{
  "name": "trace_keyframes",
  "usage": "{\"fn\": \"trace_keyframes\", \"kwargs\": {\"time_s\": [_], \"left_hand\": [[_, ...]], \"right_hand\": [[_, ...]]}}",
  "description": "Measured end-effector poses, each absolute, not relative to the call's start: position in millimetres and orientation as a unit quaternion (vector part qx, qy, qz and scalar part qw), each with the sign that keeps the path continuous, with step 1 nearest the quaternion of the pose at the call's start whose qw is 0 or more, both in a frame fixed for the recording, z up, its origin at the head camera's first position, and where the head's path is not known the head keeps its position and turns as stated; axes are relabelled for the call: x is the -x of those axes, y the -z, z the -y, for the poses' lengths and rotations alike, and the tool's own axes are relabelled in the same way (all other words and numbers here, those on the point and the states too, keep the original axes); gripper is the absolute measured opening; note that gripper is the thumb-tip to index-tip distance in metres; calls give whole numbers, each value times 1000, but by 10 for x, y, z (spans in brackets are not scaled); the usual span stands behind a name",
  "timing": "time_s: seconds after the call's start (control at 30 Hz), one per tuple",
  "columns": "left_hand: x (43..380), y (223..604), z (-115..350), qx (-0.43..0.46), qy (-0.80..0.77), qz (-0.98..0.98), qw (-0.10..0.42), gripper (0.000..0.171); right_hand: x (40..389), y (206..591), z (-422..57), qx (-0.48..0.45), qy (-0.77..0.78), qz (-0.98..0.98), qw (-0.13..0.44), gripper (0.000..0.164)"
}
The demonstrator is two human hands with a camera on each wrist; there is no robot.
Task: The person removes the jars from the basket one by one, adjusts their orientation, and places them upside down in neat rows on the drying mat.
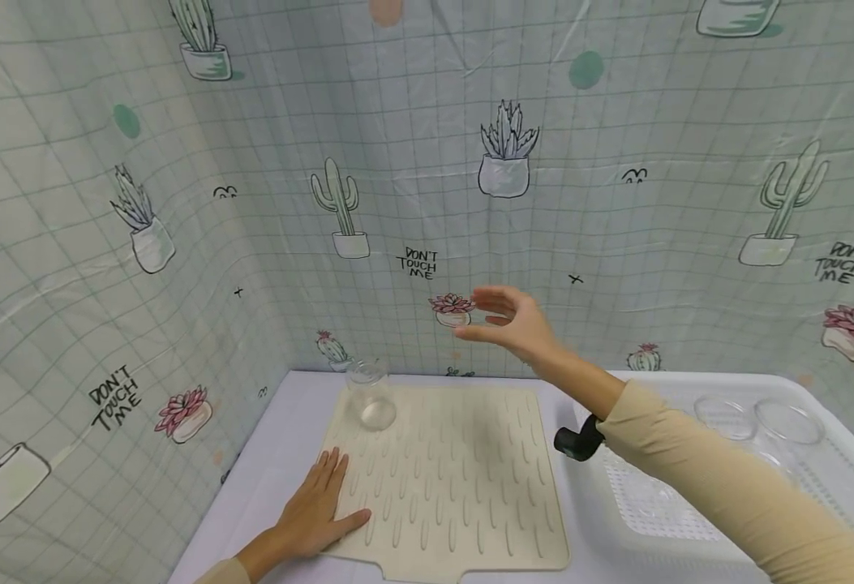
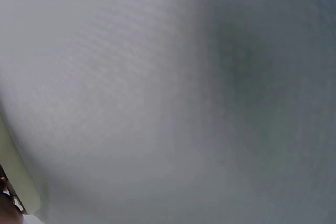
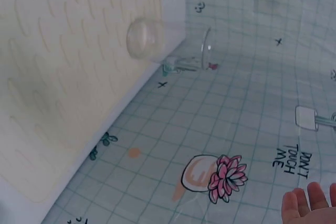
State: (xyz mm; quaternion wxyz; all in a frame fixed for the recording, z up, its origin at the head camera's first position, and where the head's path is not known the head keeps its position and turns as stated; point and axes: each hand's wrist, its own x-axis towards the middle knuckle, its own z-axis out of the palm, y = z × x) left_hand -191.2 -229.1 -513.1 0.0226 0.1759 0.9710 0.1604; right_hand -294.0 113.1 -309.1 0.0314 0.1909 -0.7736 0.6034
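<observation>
My left hand [image 1: 313, 511] lies flat with spread fingers on the left edge of a cream drying mat [image 1: 456, 487] with raised ridges. Raised in the air above the mat's far side is my right hand [image 1: 514, 324], its fingers loosely curved, thumb apart, nothing between them. A clear drinking glass [image 1: 371, 401] stands upright at the mat's far left corner, beyond the left hand. In the right wrist view the glass [image 3: 168, 40] appears sideways, with the right fingers [image 3: 315, 203] low at the right. The left wrist view is mostly a blurred pale surface.
To the right, a white tray [image 1: 634, 531] with a perforated base holds several clear glass items, partly hidden behind the right sleeve. A black rounded object [image 1: 576, 442] shows beneath the right cuff. A patterned curtain [image 1: 412, 203] hangs behind the white table [image 1: 251, 462] and along its left.
</observation>
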Motion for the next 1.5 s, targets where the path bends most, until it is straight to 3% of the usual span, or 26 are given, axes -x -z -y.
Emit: {"fn": "trace_keyframes", "kwargs": {"time_s": [0.63,1.03,1.5], "left_hand": [[1865,5100,2262,-173,-174,-969,18,92],[1887,5126,2268,-176,-174,-969,15,92],[1872,5101,2248,-172,-179,-968,23,93]], "right_hand": [[2275,3133,-2000,-189,-606,772,35,56],[1855,3275,-2650,-146,-568,806,78,46],[1503,3617,-3397,-70,-564,813,127,47]]}}
